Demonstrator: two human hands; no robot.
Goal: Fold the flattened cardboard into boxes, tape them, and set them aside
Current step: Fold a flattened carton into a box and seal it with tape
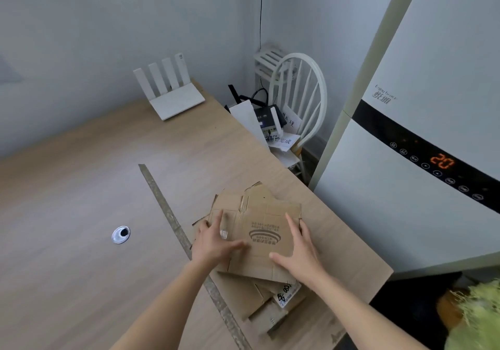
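Flattened cardboard (259, 230) atop a stack of flat pieces (270, 298) on a large cardboard sheet (338, 244) at the wooden table's (81, 200) right edge. Lying flat, long axis running near to far, printed logo upside down to the wearer. Left hand (216, 241) spread flat, palm down, on its left edge; right hand (300, 249) spread, fingers along its right edge.

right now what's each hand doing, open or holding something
Left hand: open, flat on the top printed brown flattened cardboard piece.
Right hand: open, fingers along that piece's right edge, not gripping.
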